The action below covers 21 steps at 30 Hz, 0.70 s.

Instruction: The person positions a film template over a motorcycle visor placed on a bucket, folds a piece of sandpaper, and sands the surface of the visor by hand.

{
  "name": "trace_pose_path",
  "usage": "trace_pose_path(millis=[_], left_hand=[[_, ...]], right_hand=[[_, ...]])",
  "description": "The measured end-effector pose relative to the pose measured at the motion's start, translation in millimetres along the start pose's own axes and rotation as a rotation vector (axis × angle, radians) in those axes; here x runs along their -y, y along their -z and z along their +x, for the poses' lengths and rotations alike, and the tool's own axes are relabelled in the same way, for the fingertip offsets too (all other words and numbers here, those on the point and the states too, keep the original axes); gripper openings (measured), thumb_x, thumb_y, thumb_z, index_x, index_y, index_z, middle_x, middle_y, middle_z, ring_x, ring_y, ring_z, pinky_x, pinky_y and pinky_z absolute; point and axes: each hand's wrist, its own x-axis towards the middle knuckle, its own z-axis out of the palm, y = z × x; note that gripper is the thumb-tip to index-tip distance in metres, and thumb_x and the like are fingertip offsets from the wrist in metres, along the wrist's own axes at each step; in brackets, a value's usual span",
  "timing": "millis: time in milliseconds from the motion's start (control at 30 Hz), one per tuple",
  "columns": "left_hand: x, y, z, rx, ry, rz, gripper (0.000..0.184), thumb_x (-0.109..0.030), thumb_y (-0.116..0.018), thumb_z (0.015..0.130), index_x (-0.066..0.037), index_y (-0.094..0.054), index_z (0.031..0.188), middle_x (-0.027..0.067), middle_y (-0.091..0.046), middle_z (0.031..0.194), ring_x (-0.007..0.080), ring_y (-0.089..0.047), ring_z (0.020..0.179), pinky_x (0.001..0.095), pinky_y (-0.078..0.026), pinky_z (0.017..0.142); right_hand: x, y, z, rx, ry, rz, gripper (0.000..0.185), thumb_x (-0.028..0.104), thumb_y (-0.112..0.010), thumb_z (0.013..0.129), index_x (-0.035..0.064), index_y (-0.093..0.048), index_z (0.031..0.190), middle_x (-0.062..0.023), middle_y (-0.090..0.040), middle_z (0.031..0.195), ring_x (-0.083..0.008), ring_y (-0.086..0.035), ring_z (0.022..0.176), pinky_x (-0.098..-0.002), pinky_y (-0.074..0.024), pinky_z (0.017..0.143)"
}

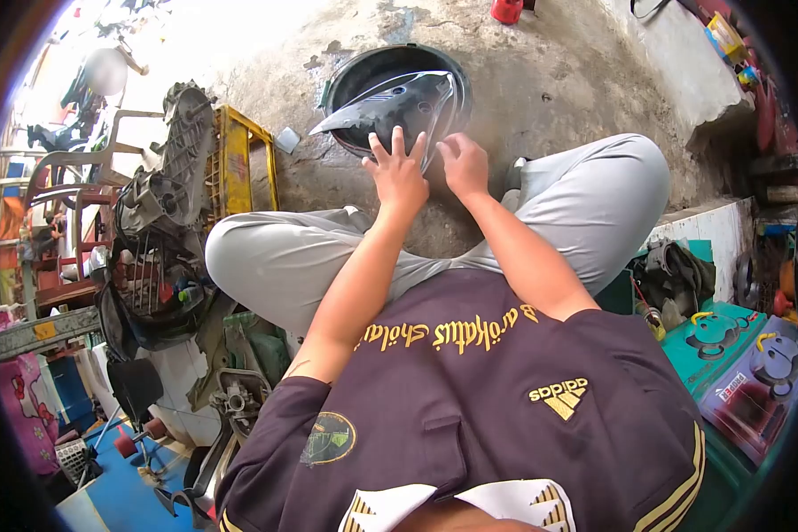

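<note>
Jersey [479, 381] nearest, left hand [399, 177] splayed, right hand [465, 166] of unclear grip, panel [386, 113] spans basin [359, 74] on concrete [567, 106] amid clutter [182, 151].

A yellow crate [233, 160] stands on the stained concrete floor [576, 97], with a small pale square piece [287, 139] lying just beside it. Grimy metal casings [164, 199] are heaped left of the crate, near a brown chair [65, 160]. A pink cloth [22, 399] (patterned, partly cut off) hangs at lower left. A red object [507, 11] sits at the top; a teal case [711, 341] lies at right.
</note>
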Motion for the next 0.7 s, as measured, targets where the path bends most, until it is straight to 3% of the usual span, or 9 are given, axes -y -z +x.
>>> trace_pose_path(millis=[33,100,133,267,433,500,600,700], left_hand=[[-0.7,-1.6,-3.6,-0.013,-0.015,-0.006,0.087,-0.022,-0.083,0.077,-0.034,-0.050,0.157,0.0126,-0.036,0.166,0.0551,-0.026,0.151,0.0731,-0.040,0.108],[-0.6,-2.5,-9.2,-0.022,-0.032,-0.016,0.086,-0.021,-0.082,0.078,-0.034,-0.050,0.157,0.0126,-0.037,0.166,0.0552,-0.026,0.151,0.0721,-0.039,0.109],[0.8,-1.9,-12.8,-0.013,-0.029,0.003,0.087,-0.021,-0.081,0.078,-0.035,-0.049,0.157,0.0128,-0.036,0.167,0.0549,-0.026,0.151,0.0721,-0.039,0.109],[8.7,3.5,-20.7,0.038,-0.023,0.009,0.094,-0.024,-0.084,0.076,-0.038,-0.044,0.160,0.0121,-0.031,0.169,0.0522,-0.025,0.152,0.0718,-0.038,0.108],[19.0,9.9,-12.1,0.053,0.038,-0.094,0.100,-0.038,-0.088,0.073,-0.040,-0.042,0.162,0.0098,-0.028,0.171,0.0481,-0.024,0.152,0.0719,-0.037,0.108],[18.7,10.4,-10.6,0.095,0.075,-0.154,0.099,-0.044,-0.089,0.073,-0.039,-0.044,0.161,0.0092,-0.028,0.170,0.0469,-0.024,0.153,0.0721,-0.036,0.108],[20.3,-5.5,0.2,-0.129,0.071,-0.187,0.070,-0.048,-0.080,0.083,-0.034,-0.061,0.148,0.0117,-0.037,0.164,0.0437,-0.028,0.152,0.0727,-0.032,0.107],[36.9,-33.6,27.0,-0.262,0.002,-0.277,0.063,-0.045,-0.079,0.083,-0.031,-0.064,0.143,0.0127,-0.045,0.158,0.0414,-0.033,0.150,0.0718,-0.033,0.107]], right_hand=[[2.6,2.8,-2.7,0.001,-0.004,-0.003,0.016,0.018,-0.079,0.092,0.0035,-0.072,0.094,-0.0148,-0.077,0.088,-0.0345,-0.073,0.083,-0.0453,-0.0566,0.076],[5.0,8.7,-8.8,0.232,-0.099,0.011,0.020,0.022,-0.077,0.094,0.0038,-0.073,0.101,-0.0195,-0.078,0.098,-0.0391,-0.075,0.092,-0.0452,-0.0571,0.081],[4.0,7.6,-10.3,0.188,0.010,0.006,0.014,0.013,-0.079,0.088,0.0024,-0.072,0.096,-0.0157,-0.078,0.088,-0.0345,-0.076,0.079,-0.0433,-0.0586,0.073],[-3.3,14.4,-9.6,0.172,-0.008,0.130,0.018,0.010,-0.078,0.088,0.0031,-0.076,0.105,-0.0151,-0.077,0.091,-0.0262,-0.076,0.081,-0.0384,-0.0591,0.075],[-11.7,17.8,-5.0,0.213,0.010,0.102,0.014,0.010,-0.077,0.089,0.0027,-0.079,0.101,-0.0146,-0.075,0.093,-0.0264,-0.074,0.081,-0.0376,-0.0583,0.075],[-10.9,14.9,-8.1,0.230,0.134,0.069,0.015,0.011,-0.078,0.089,0.0019,-0.079,0.101,-0.0150,-0.075,0.092,-0.0267,-0.074,0.079,-0.0376,-0.0579,0.074],[-13.3,15.0,-1.2,0.236,0.192,0.056,0.015,0.011,-0.077,0.090,0.0013,-0.079,0.101,-0.0158,-0.075,0.093,-0.0285,-0.074,0.079,-0.0378,-0.0579,0.074],[-13.8,15.2,6.2,0.197,0.119,0.089,0.014,0.011,-0.077,0.090,0.0013,-0.078,0.100,-0.0164,-0.075,0.094,-0.0305,-0.074,0.080,-0.0391,-0.0581,0.074]])
